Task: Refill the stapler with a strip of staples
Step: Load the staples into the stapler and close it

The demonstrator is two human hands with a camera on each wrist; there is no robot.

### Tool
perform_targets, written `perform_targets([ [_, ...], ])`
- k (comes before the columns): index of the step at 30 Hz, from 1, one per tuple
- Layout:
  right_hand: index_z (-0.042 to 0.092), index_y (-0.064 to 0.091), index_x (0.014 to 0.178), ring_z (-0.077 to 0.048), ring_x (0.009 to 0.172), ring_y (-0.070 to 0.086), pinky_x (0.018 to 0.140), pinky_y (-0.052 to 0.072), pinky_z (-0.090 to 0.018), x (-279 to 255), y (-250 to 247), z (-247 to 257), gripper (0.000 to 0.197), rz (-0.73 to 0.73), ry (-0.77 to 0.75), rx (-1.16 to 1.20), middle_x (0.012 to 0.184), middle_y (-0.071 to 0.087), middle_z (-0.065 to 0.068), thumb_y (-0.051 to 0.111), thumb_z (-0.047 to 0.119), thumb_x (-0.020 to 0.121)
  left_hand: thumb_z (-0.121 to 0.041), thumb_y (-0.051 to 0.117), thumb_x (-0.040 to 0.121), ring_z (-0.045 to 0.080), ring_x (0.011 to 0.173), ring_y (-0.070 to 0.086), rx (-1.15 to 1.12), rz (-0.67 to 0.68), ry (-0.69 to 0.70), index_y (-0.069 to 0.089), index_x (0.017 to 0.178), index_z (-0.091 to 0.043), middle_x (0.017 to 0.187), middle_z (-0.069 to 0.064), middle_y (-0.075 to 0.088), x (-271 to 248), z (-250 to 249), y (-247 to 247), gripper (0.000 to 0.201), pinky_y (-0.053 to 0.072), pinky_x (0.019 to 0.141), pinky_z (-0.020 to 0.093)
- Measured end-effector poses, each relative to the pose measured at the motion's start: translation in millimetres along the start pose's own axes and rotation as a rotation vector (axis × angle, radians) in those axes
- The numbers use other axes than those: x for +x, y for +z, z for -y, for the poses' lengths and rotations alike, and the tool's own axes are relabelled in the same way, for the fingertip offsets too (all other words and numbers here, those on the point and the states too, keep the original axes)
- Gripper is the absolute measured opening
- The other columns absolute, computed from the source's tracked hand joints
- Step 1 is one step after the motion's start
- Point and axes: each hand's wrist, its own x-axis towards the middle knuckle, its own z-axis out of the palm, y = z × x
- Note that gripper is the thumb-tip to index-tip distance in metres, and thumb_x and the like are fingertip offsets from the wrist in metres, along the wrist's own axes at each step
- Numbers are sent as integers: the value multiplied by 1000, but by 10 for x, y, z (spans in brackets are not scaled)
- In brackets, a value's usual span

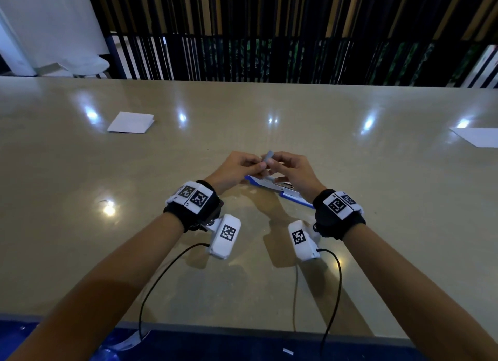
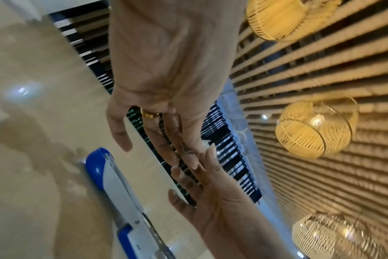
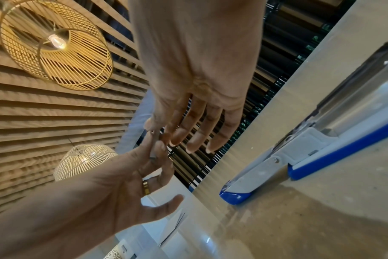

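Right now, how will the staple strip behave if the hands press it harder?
The staple strip looks thin and stiff, so it would probably snap rather than bend. Pinched only at fingertips by the left hand and right hand, it could slip out.

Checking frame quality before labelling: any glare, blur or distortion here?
Head view: lamp glare spots on the glossy table, edges bowed by the wide lens. Left wrist view: stapler smeared by motion blur. Right wrist view: slats blurred, staple strip small and soft.

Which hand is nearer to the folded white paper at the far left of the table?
Left. The left hand sits on the folded white paper's side; the right hand is just beyond it. Both pinch the staple strip above the stapler.
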Motion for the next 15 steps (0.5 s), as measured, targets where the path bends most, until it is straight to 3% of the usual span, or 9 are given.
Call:
perform_targets([
  [4, 10, 69, 102, -7, 75, 64, 63, 52, -19, -50, -102, 3, 17, -18, 12, 66, 88, 68, -1, 60, 17, 90, -9, 52, 96, -14, 57, 66, -105, 38, -29, 60, 119, 11, 85, 5, 65, 49, -57, 89, 31, 46, 51, -1],
  [7, 17, 69, 89, -13, 79, 64, 66, 49, -23, -62, -241, -16, 9, -76, 10, 43, 87, 68, -5, 61, 20, 89, -13, 58, 94, -7, 68, 67, -20, 50, -7, 62, 119, 7, 100, 11, 66, 131, -8, 176, 32, 47, 56, 1],
  [10, 17, 66, 81, -6, 66, 67, 64, 48, -23, -64, -440, -45, 9, -149, 16, -38, 83, 71, -5, 62, 19, 89, -21, 69, 86, 16, 99, 62, 276, 46, 68, 63, 119, -2, 121, 13, 64, 228, 176, 253, 39, 47, 81, 16],
  [15, 6, 68, 90, 3, 42, 60, 49, 48, -17, -129, -718, -149, 12, -216, 28, -372, 65, 65, -1, 70, 14, 82, -24, 67, 86, 22, 127, 48, 596, 124, 144, 55, 131, -11, 136, 6, 52, 332, 359, 460, 48, 38, 107, 35],
])
